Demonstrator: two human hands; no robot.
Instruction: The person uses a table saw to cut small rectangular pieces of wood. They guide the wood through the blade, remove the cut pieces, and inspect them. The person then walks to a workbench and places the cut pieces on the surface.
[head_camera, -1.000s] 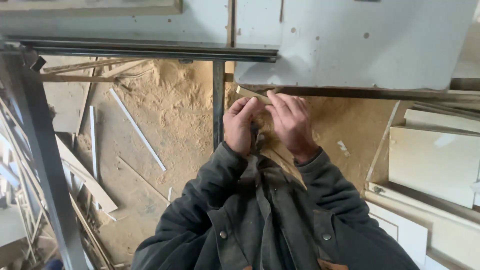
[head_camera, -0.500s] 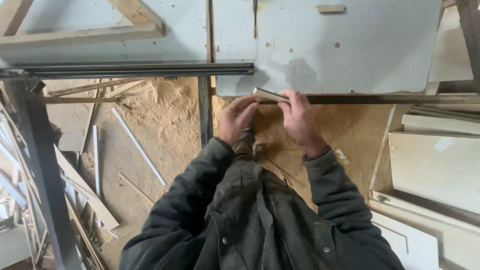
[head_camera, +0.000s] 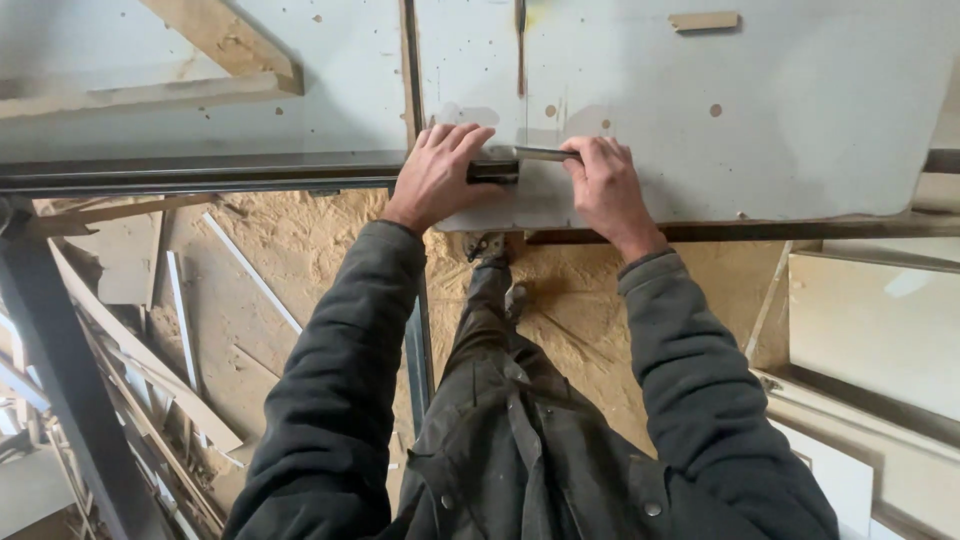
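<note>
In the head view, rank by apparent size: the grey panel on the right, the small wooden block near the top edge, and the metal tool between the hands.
1. Grey panel, by far the largest.
2. and 3. Metal tool and wooden block look about alike; the hands partly cover the tool, so I cannot rank them.

Pale scuffed panel table (head_camera: 800, 110), small wooden block (head_camera: 704, 21) on it

Pale grey board (head_camera: 760, 120), dark metal rail (head_camera: 200, 172), tan sawdust floor (head_camera: 330, 250), dark olive-black jacket sleeves (head_camera: 340, 380)
</note>
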